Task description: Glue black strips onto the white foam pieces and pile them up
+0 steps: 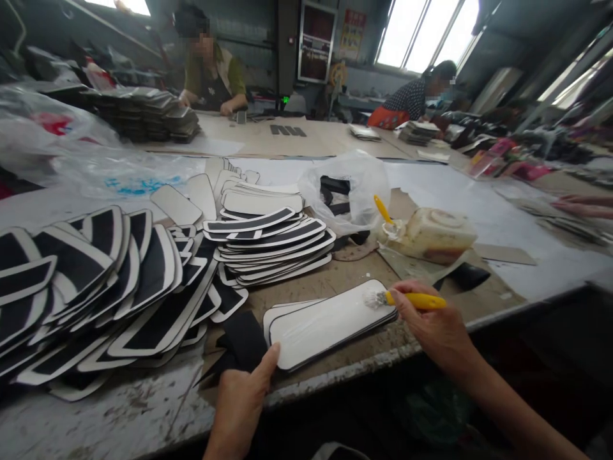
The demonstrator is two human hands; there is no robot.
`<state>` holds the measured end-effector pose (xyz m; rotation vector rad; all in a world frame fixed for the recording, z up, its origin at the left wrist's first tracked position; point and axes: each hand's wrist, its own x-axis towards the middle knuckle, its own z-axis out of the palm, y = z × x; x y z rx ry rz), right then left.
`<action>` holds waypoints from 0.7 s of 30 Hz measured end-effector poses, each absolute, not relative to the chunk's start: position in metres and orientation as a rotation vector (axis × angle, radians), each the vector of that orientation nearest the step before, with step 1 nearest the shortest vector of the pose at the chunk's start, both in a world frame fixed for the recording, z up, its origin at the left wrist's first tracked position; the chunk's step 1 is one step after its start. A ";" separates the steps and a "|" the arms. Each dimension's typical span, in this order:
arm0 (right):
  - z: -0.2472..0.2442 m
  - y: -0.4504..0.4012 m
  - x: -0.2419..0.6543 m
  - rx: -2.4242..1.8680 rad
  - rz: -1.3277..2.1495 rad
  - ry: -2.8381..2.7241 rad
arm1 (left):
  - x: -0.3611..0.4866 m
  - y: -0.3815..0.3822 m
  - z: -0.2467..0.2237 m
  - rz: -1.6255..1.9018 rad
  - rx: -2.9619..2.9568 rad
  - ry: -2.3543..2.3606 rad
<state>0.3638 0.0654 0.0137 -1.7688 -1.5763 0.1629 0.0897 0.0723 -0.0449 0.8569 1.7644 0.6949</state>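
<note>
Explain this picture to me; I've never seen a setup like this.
There is no robot: one camera, worn on a person's head, looks forward and down at two bare hands. The right hand holds a yellow-handled brush, its bristles on the top white piece of a small stack. The left hand touches that piece's near left corner. On the table lie piles of black-and-white pieces, a plastic bag and a yellowish container with another brush. Two people work beyond.
</note>
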 end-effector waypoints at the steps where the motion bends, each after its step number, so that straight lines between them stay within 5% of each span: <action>1: 0.014 0.064 0.366 -1.751 0.141 -1.596 | 0.091 0.072 -0.044 0.690 0.846 1.777; 15: 0.018 0.042 0.356 -1.509 0.001 -1.869 | 0.094 0.067 -0.038 0.653 0.902 1.822; 21: 0.005 0.029 0.293 -1.296 0.475 -1.777 | 0.094 0.068 -0.043 0.677 0.867 1.798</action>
